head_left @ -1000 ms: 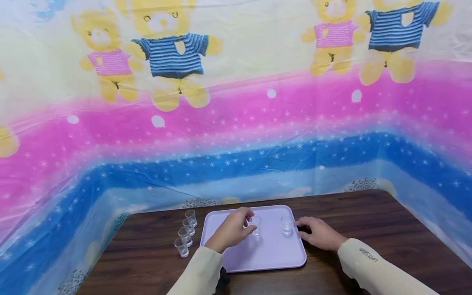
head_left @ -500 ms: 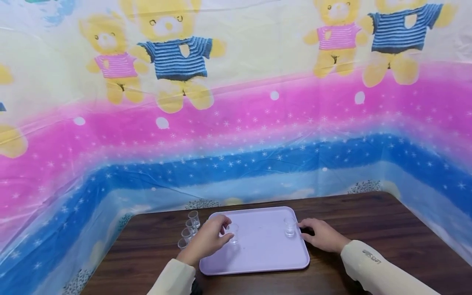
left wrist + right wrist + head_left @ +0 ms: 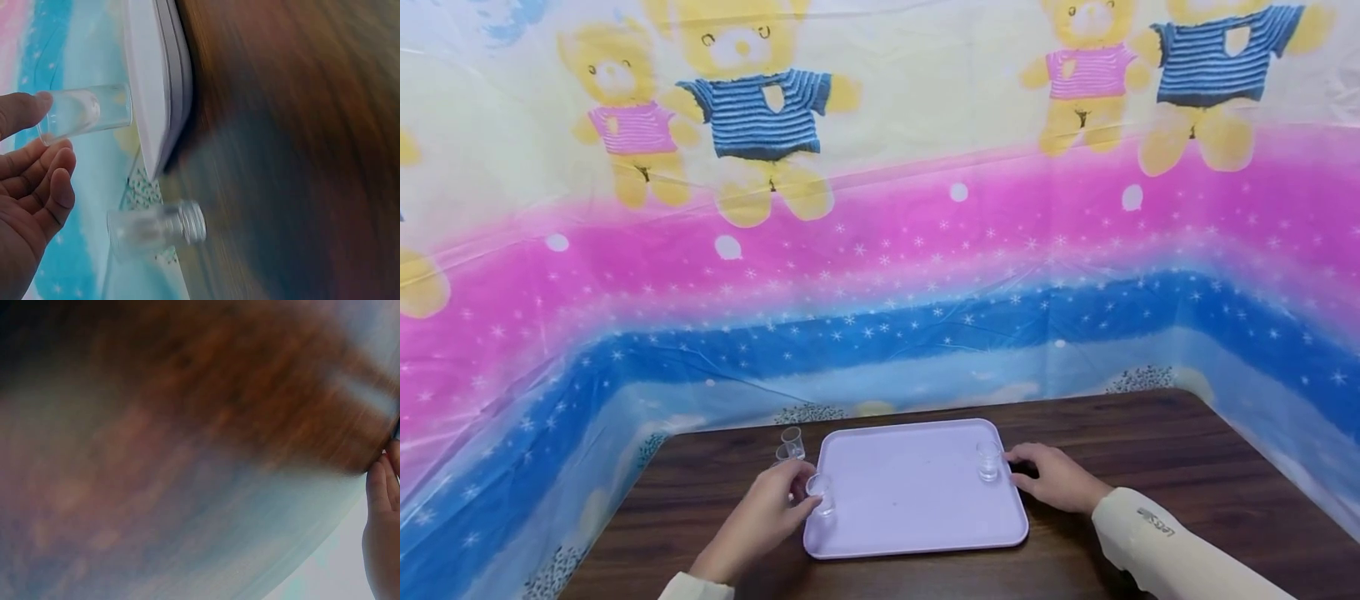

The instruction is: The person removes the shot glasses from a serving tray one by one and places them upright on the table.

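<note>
My left hand [image 3: 767, 504] pinches a small clear shot glass [image 3: 87, 111] near its rim, between thumb and fingers. In the head view this glass is over the left edge of the lilac tray [image 3: 910, 492]. My right hand [image 3: 1056, 477] rests at the tray's right edge, fingers fairly straight in the right wrist view. Beside its fingertips, a second clear shot glass [image 3: 988, 462] stands upright on the tray. Left of the tray, more shot glasses [image 3: 793, 442] stand on the table, partly hidden behind my left hand.
The dark wooden table [image 3: 1150, 492] bears the tray. Behind it hangs a cloth backdrop [image 3: 887, 250] printed with teddy bears. One shot glass [image 3: 156, 228] stands on the table close to the tray's corner in the left wrist view.
My left hand has carried its shot glass leftward from mid-tray to the tray's left edge, covering some of the glasses on the table. The right hand stays at the right edge.
</note>
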Available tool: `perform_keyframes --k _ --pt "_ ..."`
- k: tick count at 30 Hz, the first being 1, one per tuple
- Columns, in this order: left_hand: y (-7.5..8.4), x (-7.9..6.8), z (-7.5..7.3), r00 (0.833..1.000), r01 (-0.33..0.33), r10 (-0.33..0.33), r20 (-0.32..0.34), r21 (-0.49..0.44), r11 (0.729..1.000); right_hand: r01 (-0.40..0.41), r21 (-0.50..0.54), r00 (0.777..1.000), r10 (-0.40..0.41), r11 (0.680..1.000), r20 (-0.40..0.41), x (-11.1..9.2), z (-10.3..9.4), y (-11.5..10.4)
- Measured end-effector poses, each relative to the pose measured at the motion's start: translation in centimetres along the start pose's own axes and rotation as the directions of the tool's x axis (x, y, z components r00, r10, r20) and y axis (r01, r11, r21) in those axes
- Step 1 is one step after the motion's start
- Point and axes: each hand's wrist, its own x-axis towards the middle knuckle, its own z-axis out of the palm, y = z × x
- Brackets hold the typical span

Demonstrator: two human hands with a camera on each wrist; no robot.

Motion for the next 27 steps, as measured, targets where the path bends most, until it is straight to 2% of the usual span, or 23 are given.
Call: perform_keyframes --k 3,6,11,17,20,23,27 --pt "-0.5 -1.0 -1.0 1.000 -0.006 0.005 -0.029 -0.011 1.000 0.000 -0.002 1.000 0.000 1.000 -0.001 0.0 0.0 0.0" --pt "-0.9 -1.9 -1.9 0.999 0.020 -0.020 -0.034 -0.004 1.000 -0.008 0.003 1.000 0.008 1.000 0.002 0.0 0.0 0.0" --pt "-1.3 -3.3 -2.9 0.996 0.085 -0.085 0.003 -0.002 0.996 -0.013 0.001 1.000 0.013 1.000 0.008 -0.1 -0.1 0.0" --pt "-1.9 -4.6 -3.5 0.992 0.128 -0.128 0.018 0.006 0.992 -0.014 0.000 1.000 0.014 1.000 0.008 0.0 -0.2 0.1" --pt "-2.0 -5.1 -3.6 0.981 0.192 -0.192 0.035 0.012 0.981 -0.013 -0.003 1.000 0.013 1.000 0.009 0.0 -0.2 0.2" --pt "-2.1 -5.3 -3.6 0.962 0.266 -0.267 0.052 0.023 0.964 -0.011 -0.010 1.000 0.011 1.000 0.007 0.1 -0.1 0.3" --pt "-2.2 -5.4 -3.3 0.944 0.328 -0.328 0.030 0.030 0.944 -0.011 -0.014 1.000 0.012 1.000 0.006 0.1 -0.1 0.3"
